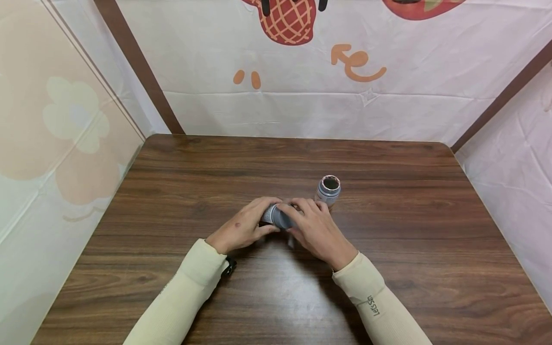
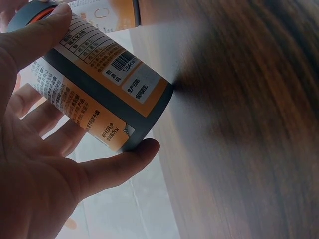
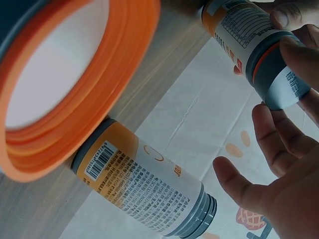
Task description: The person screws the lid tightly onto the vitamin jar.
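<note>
We're working off a brown wood-grain table (image 1: 409, 230); far corners are showing rounded, grain is running mostly side to side, glare is sitting on the near middle. One open bottle (image 1: 328, 191) is standing upright on it, just right of centre, showing white and orange in the right wrist view. A capped bottle (image 2: 99, 82) is leaning low over the wood; we're not managing to tell if its base is touching. Same for a loose cap (image 3: 142, 55).

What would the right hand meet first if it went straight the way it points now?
The dark grey round cap, which it apparently touches, on the orange-white cylindrical bottle in the left hand.
</note>
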`<state>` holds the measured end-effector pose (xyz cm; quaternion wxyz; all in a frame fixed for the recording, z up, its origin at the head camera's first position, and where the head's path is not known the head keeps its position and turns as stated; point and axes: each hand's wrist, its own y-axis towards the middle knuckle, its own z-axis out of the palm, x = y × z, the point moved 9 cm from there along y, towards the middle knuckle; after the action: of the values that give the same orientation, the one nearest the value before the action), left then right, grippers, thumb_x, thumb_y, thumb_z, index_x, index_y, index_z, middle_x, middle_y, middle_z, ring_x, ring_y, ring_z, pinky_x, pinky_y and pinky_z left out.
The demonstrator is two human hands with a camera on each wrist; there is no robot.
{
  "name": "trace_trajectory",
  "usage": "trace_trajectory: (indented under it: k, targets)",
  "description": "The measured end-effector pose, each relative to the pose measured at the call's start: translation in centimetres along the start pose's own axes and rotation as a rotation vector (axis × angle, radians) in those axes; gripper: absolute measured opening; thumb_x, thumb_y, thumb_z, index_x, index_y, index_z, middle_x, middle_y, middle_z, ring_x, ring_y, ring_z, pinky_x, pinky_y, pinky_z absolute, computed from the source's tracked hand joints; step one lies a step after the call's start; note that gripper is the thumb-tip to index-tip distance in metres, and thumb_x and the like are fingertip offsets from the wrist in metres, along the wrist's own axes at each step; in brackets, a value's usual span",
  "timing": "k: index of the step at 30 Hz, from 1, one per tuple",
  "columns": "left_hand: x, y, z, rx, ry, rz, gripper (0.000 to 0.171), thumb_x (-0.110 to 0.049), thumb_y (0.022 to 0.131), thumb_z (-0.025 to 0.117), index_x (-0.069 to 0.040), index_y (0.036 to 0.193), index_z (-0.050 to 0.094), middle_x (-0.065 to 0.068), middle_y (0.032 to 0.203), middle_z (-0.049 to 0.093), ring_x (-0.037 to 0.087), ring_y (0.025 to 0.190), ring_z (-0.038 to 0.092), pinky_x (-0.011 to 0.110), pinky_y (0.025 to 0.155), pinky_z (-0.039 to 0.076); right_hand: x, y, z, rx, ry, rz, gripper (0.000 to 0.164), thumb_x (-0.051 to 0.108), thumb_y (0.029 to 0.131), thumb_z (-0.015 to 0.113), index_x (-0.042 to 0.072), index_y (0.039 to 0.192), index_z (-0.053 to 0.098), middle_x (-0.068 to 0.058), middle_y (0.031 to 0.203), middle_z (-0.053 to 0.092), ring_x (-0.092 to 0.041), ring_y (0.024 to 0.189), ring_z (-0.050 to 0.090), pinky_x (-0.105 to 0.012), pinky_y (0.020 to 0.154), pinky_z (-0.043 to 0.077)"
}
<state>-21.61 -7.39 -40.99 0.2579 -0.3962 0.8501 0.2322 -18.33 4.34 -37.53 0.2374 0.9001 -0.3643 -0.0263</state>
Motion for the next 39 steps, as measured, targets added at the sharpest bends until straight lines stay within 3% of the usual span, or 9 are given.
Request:
trace_trajectory:
  k: [16, 29, 39]
  targets:
    - [0.04, -0.04, -0.02, -0.007, -0.01, 0.011, 0.056, -0.013, 0.088, 0.077, -0.01, 0.137, 0.049, 0.007, 0.134, 0.055, 0.021, 0.118, 0.055, 0.042, 0.096, 0.048, -0.11, 0.02, 0.3, 0.007, 0.067, 0.004, 0.064, 0.016, 0.079, 0.087, 0.013, 0.134, 0.057, -0.011, 0.117, 0.06, -0.027, 0.108, 0.058, -0.056, 0.099, 0.042]
    - [0.0, 0.05, -0.03, -0.014, -0.012, 0.024, 0.055, -0.013, 0.088, 0.078, -0.01, 0.135, 0.05, 0.008, 0.132, 0.056, 0.021, 0.118, 0.055, 0.041, 0.096, 0.048, -0.06, 0.01, 0.16, -0.009, 0.064, 0.018, 0.064, 0.016, 0.08, 0.086, 0.012, 0.136, 0.056, -0.013, 0.116, 0.06, -0.03, 0.107, 0.059, -0.065, 0.098, 0.04]
    - [-0.14, 0.15, -0.06, -0.017, -0.008, 0.042, 0.054, -0.013, 0.089, 0.077, -0.009, 0.135, 0.05, 0.008, 0.132, 0.056, 0.021, 0.117, 0.055, 0.042, 0.096, 0.048, -0.05, 0.02, 0.06, -0.022, 0.031, 0.035, 0.062, 0.017, 0.08, 0.086, 0.01, 0.134, 0.057, -0.013, 0.111, 0.061, -0.03, 0.102, 0.06, -0.074, 0.099, 0.032]
